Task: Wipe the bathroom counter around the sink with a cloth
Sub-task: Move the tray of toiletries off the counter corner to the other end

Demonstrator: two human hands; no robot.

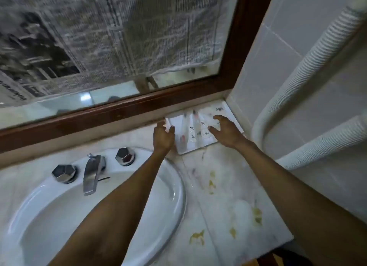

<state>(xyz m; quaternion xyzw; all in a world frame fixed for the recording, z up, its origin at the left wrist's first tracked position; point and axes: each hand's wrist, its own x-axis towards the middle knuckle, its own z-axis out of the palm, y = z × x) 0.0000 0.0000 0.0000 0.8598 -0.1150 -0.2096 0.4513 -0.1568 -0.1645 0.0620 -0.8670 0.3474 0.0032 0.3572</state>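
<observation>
From the head camera, both arms reach across to the far right corner of the pale, veined marble counter (234, 196). There lies a flat white rectangular tray (190, 148) with small clear plastic packets and some thin tubes on it; the blur hides what they are exactly. The left hand (163, 135) is at the left edge of the tray, fingers curled but spread, not closed on anything that I can see. The right hand (226, 129) lies open over the packets on the right part of the tray, fingers spread, and seems to touch them.

No cloth is visible anywhere in this view, so I cannot say where it is. I judge that wiping is not yet begun: the person seems to be clearing the tray from the counter first. The next move asks for a grip on both sides of the tray and a level lift, because the loose packets could slide off.

The counter is smooth stone with yellow-brown stains (196, 237) near its front edge. The white oval ceramic sink (174, 188) is glossy, with a chrome spout (93, 174) between two faceted chrome knobs (64, 173). Behind is a mirror in a dark brown wooden frame (234, 67), covered with newspaper. On the right, a white ribbed hose (309, 67) runs along the pale tiled wall.
</observation>
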